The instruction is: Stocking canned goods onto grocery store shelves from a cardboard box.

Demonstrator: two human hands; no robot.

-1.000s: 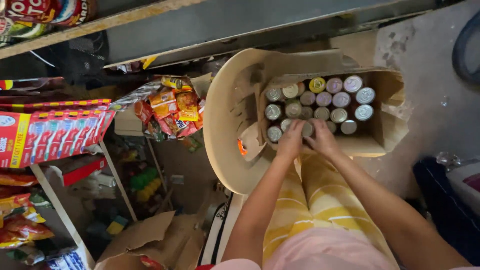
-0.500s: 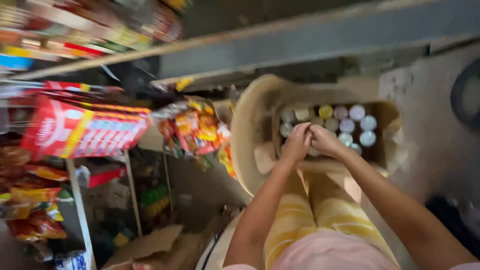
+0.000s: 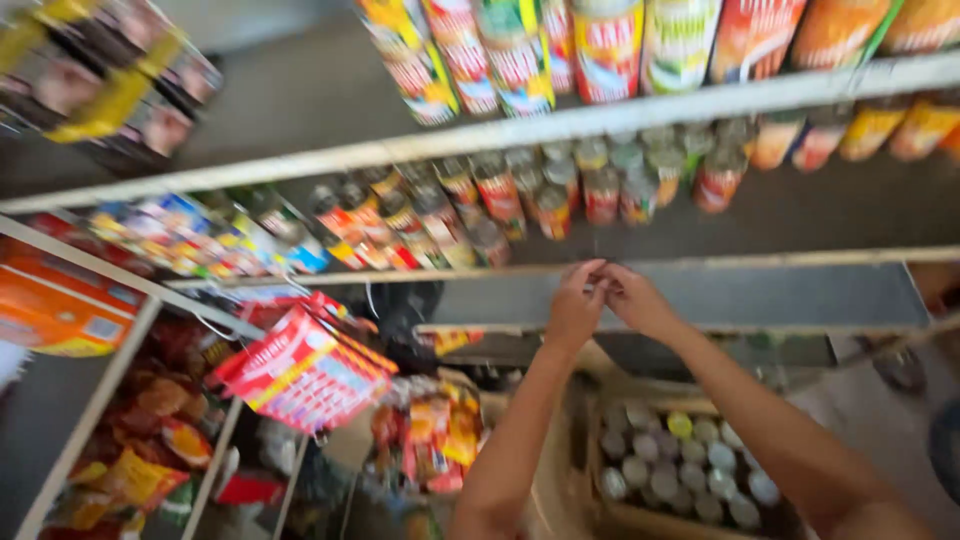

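Running across the whole view, 3 metal shelves [image 3: 640, 110] carry rows of labelled cans [image 3: 530, 195]. Below them, an open cardboard box [image 3: 640, 515] holds upright cans with pale lids [image 3: 690, 465]. Both hands meet at the lowest shelf's edge [image 3: 700, 258], left hand [image 3: 575, 305] touching right hand [image 3: 632, 298], fingers pinched together; blur hides whether they grip anything.

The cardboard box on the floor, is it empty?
No, the cardboard box holds many cans standing upright, their round tops showing in rows below the person's arms.
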